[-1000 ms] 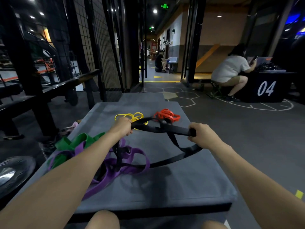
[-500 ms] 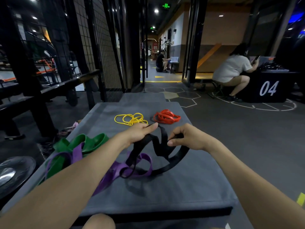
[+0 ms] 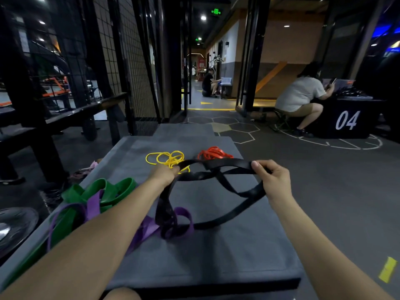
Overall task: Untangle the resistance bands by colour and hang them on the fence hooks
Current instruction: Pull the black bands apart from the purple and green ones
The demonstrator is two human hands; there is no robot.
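A wide black band (image 3: 218,174) hangs in twisted loops above the grey mat (image 3: 216,256). My left hand (image 3: 165,176) grips its left end and my right hand (image 3: 271,177) pinches its right end. Its lower loop still lies on a purple band (image 3: 179,221), which runs left under my forearm into a green band (image 3: 112,191). A thin yellow band (image 3: 166,158) and a red band (image 3: 213,153) lie apart in small heaps at the far end of the mat.
A black wire-mesh fence (image 3: 121,61) rises at the left behind a dark bench (image 3: 71,113). A person sits at a black box marked 04 (image 3: 346,121) on the right. Another person sits down the corridor. A round metal disc (image 3: 15,226) lies at the lower left.
My hands have moved apart and lifted, stretching the black band out between them. The black band has risen off the mat and opened into loops.
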